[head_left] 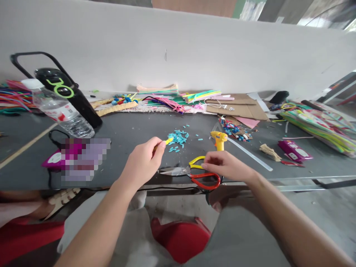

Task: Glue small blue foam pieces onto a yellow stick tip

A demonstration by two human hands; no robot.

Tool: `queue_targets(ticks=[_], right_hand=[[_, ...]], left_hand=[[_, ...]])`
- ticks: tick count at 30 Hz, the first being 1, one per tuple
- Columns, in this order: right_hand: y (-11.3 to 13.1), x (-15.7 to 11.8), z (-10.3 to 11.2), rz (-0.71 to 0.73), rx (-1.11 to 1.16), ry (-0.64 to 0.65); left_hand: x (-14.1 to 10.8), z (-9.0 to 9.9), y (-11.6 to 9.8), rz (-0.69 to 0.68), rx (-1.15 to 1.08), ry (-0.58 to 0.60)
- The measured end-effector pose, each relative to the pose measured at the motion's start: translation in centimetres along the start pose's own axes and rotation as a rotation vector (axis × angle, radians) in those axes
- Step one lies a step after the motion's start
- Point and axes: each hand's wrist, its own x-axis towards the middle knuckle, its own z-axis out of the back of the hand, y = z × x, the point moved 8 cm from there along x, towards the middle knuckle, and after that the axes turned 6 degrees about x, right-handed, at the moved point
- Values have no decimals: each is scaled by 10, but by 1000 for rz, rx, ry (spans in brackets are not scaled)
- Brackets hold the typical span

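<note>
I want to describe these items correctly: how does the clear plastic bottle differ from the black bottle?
The clear plastic bottle is see-through, while the black bottle is opaque.
The clear plastic bottle has a plain white cap; the black bottle has a black top with green markings and a black carrying loop.
Both are on the grey table.

"How's the light?" "Fairly bright and cool; the tabletop [130, 137] has a soft sheen."
"And sharpness?" "Soft overall; the edges stretch and smear; blocky pixels cover one patch at left."
</note>
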Motion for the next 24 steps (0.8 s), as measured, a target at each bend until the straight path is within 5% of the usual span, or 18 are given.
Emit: queue_targets(ticks=[4, 9, 16, 24], right_hand=[[25, 27, -24, 184, -122, -131], [30, 55, -21, 254, -222, -324], [23, 94, -36, 236, -425, -260], [26, 105, -53, 267, -524, -267]], left_hand=[[1, -2, -2, -4, 9, 6], [1, -2, 3, -6, 15, 3], [-3, -1, 8, 16, 33, 23], [-6, -1, 13, 22, 32, 27]])
